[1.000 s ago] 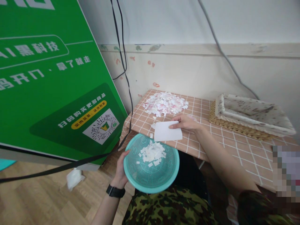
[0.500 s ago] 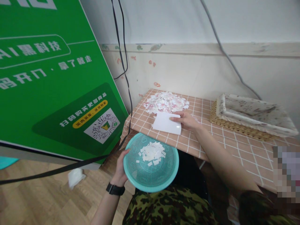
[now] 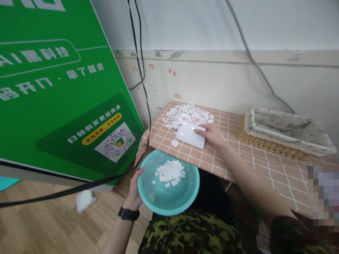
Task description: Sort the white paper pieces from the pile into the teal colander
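Faces a brown, white-gridded cloth point(image 3: 238, 158). Grips with the left hand point(image 3: 135, 192) a round, turquoise mesh colander point(image 3: 169, 201) of flat white bits point(image 3: 171, 171), beside the cloth's edge. Pinches in the right hand point(image 3: 212, 137), beside a ragged heap point(image 3: 186, 114) of pinkish-white scraps, a glossy white card point(image 3: 190, 136).
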`<action>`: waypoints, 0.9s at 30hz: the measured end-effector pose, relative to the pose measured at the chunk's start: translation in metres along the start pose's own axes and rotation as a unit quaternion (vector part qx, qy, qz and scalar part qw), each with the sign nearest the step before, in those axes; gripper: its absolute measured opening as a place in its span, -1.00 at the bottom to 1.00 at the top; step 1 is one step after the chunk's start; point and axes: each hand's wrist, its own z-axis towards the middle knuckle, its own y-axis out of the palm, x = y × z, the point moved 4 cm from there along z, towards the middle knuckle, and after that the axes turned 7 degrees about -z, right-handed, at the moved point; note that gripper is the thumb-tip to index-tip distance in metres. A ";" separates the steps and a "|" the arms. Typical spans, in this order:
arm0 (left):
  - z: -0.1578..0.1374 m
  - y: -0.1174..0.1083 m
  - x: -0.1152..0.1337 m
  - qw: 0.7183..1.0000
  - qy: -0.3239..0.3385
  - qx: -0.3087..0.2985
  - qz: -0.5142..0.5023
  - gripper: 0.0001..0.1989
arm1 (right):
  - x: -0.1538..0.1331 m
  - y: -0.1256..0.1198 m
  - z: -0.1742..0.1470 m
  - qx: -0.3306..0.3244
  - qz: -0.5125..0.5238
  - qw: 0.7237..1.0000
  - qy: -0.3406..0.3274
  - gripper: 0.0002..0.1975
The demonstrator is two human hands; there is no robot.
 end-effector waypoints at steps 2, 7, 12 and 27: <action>0.000 0.000 0.000 1.000 -0.003 -0.001 0.001 -0.82 | -0.001 0.000 0.000 -0.009 0.015 1.000 0.006 -0.59; -0.002 0.002 -0.001 1.000 -0.016 -0.006 -0.004 -0.80 | -0.002 0.005 -0.003 -0.036 0.023 0.999 0.013 -0.59; -0.004 0.005 -0.001 1.000 -0.016 0.005 -0.005 -0.80 | 0.000 0.007 -0.004 -0.051 0.042 0.998 0.020 -0.64; -0.003 0.003 -0.003 0.999 -0.025 -0.007 -0.022 -0.77 | -0.009 0.009 -0.009 -0.123 0.073 0.987 0.069 -0.62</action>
